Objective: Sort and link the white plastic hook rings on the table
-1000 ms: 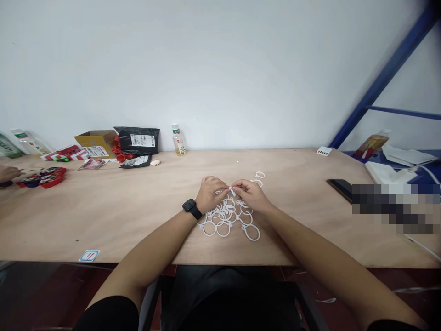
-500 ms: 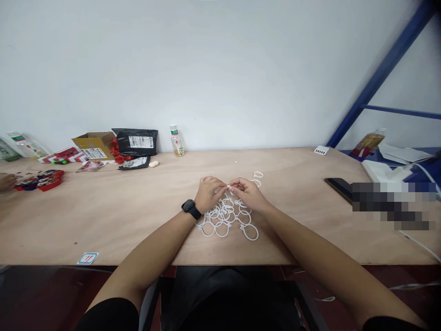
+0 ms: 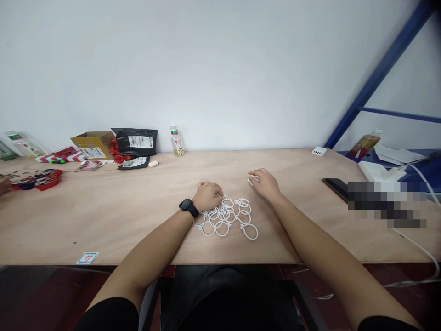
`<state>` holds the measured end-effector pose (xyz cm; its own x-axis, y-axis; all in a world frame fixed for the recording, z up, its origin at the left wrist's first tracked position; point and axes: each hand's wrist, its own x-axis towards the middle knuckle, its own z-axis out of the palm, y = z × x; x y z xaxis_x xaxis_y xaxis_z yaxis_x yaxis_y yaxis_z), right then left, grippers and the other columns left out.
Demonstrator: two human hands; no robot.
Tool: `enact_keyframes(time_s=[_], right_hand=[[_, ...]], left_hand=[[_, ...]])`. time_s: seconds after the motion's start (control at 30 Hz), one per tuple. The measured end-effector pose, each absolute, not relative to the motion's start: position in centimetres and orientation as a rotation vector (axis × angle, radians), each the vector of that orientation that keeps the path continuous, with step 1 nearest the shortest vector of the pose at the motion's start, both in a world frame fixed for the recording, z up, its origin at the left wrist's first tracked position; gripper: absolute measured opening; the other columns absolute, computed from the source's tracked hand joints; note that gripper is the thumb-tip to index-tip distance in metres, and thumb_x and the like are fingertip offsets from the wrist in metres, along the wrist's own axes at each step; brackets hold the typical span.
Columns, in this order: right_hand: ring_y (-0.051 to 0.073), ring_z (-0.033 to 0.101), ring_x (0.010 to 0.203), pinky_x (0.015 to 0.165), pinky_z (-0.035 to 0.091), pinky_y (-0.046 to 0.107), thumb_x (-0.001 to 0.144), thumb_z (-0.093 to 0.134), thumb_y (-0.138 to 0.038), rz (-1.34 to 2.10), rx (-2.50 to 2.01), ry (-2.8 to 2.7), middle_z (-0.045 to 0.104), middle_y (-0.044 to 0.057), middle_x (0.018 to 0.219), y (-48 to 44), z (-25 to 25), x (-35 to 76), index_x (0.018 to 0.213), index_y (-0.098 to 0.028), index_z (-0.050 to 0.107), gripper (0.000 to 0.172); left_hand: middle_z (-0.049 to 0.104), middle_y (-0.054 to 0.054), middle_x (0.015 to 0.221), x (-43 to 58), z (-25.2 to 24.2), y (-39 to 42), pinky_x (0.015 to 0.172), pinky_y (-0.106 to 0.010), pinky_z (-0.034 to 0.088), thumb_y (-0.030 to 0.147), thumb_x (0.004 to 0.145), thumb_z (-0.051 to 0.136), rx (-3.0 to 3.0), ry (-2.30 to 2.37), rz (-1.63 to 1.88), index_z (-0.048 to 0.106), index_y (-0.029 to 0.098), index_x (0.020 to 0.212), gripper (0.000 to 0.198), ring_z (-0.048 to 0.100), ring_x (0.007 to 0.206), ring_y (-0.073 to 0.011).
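Several white plastic curtain rings [image 3: 222, 227], each with a small eyelet piece, lie in a loose pile on the wooden table. My left hand [image 3: 208, 196], wearing a black watch on the wrist, rests at the pile's upper left edge. Its fingers are curled down, with a bit of white ring showing at the fingertips. To the right and farther back is my right hand [image 3: 265, 184], thumb and fingers closing around a white curtain ring [image 3: 254, 179] low over the table. My fingers hide part of that ring and whatever lies under it.
A bottle [image 3: 177, 141], black parcel bags [image 3: 136, 141] and a cardboard box [image 3: 92, 143] stand along the wall. Red trays [image 3: 48, 180] lie at far left, near another person's hand [image 3: 4, 185]. On the right are a phone [image 3: 337, 187], a white charger [image 3: 319, 151] and cables.
My hands were together over the pile on a small white piece. They have parted: the right moved right to the rings set farther back, the left dropped slightly toward the pile.
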<state>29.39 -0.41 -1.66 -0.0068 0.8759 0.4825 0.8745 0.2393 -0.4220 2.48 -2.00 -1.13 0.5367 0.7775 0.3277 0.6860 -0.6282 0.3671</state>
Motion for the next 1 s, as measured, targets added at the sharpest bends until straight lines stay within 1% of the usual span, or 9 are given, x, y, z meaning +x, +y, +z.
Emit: enact_keyframes(time_s=[0.2, 0.4, 0.5, 0.6, 0.7, 0.77, 0.87, 0.93, 1.0], right_hand=[[0.018, 0.062, 0.080, 0.075, 0.048, 0.032, 0.083, 0.059, -0.023, 0.312, -1.258, -2.115, 0.069, 0.007, 0.096, -2.5, -1.0, 25.6, 0.100, -0.019, 0.071, 0.022], [0.020, 0.064, 0.092, 0.084, 0.048, 0.032, 0.077, 0.058, -0.012, 0.447, -1.157, -2.378, 0.068, 0.008, 0.101, -3.9, -0.9, 23.7, 0.104, -0.020, 0.072, 0.031], [0.020, 0.064, 0.090, 0.082, 0.047, 0.030, 0.077, 0.058, -0.013, 0.455, -1.184, -2.383, 0.069, 0.007, 0.097, -3.9, -1.1, 23.8, 0.095, -0.020, 0.073, 0.024], [0.018, 0.063, 0.082, 0.076, 0.046, 0.029, 0.078, 0.060, -0.016, 0.428, -1.202, -2.368, 0.069, 0.005, 0.090, -3.8, -1.3, 23.8, 0.086, -0.020, 0.072, 0.015], [0.017, 0.061, 0.076, 0.071, 0.044, 0.028, 0.079, 0.060, -0.018, 0.403, -1.221, -2.352, 0.068, 0.005, 0.084, -3.7, -1.2, 23.6, 0.083, -0.020, 0.071, 0.011], [0.018, 0.061, 0.077, 0.071, 0.044, 0.029, 0.081, 0.059, -0.018, 0.418, -1.183, -2.315, 0.068, 0.005, 0.085, -3.7, -1.1, 23.6, 0.086, -0.020, 0.070, 0.012], [0.018, 0.061, 0.083, 0.075, 0.046, 0.031, 0.087, 0.055, -0.021, 0.428, -1.052, -2.208, 0.068, 0.006, 0.089, -3.9, -0.6, 23.5, 0.092, -0.022, 0.071, 0.016], [0.019, 0.061, 0.085, 0.077, 0.047, 0.033, 0.090, 0.053, -0.023, 0.391, -0.981, -2.133, 0.067, 0.006, 0.089, -4.1, -0.3, 23.4, 0.094, -0.023, 0.072, 0.019], [0.020, 0.060, 0.085, 0.078, 0.048, 0.034, 0.091, 0.052, -0.024, 0.343, -0.934, -2.075, 0.065, 0.007, 0.088, -4.4, -0.1, 23.3, 0.095, -0.025, 0.073, 0.021]], left_hand=[[0.074, -0.005, 0.094, 2.5, -1.2, -2.0, 0.093, -0.045, 0.030, 0.029, 0.077, 0.058, 2.601, 1.273, 0.654, 0.074, 0.023, 0.082, 0.018, 0.061, 0.095, -0.0249], [0.074, -0.004, 0.096, 2.6, -0.8, -2.3, 0.095, -0.044, 0.030, 0.026, 0.075, 0.059, 2.594, 1.260, 0.679, 0.073, 0.023, 0.084, 0.017, 0.061, 0.098, -0.0246], [0.073, -0.002, 0.099, 2.7, -0.5, -2.5, 0.098, -0.043, 0.029, 0.026, 0.078, 0.059, 2.594, 1.158, 0.719, 0.073, 0.024, 0.084, 0.015, 0.062, 0.099, -0.0219], [0.073, -0.003, 0.099, 2.8, -0.4, -2.7, 0.099, -0.042, 0.028, 0.037, 0.083, 0.059, 2.608, 1.057, 0.753, 0.072, 0.024, 0.089, 0.019, 0.062, 0.100, -0.0211], [0.074, -0.004, 0.097, 2.8, -0.4, -2.8, 0.099, -0.044, 0.028, 0.052, 0.079, 0.064, 2.615, 1.023, 0.734, 0.071, 0.024, 0.096, 0.034, 0.062, 0.100, -0.0235], [0.074, -0.005, 0.099, 2.8, -0.3, -2.9, 0.100, -0.044, 0.029, 0.055, 0.079, 0.063, 2.593, 1.013, 0.737, 0.070, 0.024, 0.103, 0.040, 0.063, 0.101, -0.0240], [0.074, -0.004, 0.099, 2.8, -0.2, -2.7, 0.098, -0.040, 0.034, 0.050, 0.091, 0.048, 2.477, 1.023, 0.810, 0.069, 0.024, 0.108, 0.037, 0.064, 0.096, -0.0209], [0.074, -0.003, 0.092, 2.9, -0.2, -2.6, 0.092, -0.036, 0.041, 0.047, 0.097, 0.037, 2.347, 1.008, 0.860, 0.071, 0.021, 0.101, 0.043, 0.065, 0.088, -0.0188], [0.074, -0.003, 0.086, 3.0, -0.2, -2.5, 0.083, -0.031, 0.046, 0.049, 0.096, 0.037, 2.185, 0.943, 0.876, 0.073, 0.018, 0.092, 0.048, 0.065, 0.081, -0.0177]])
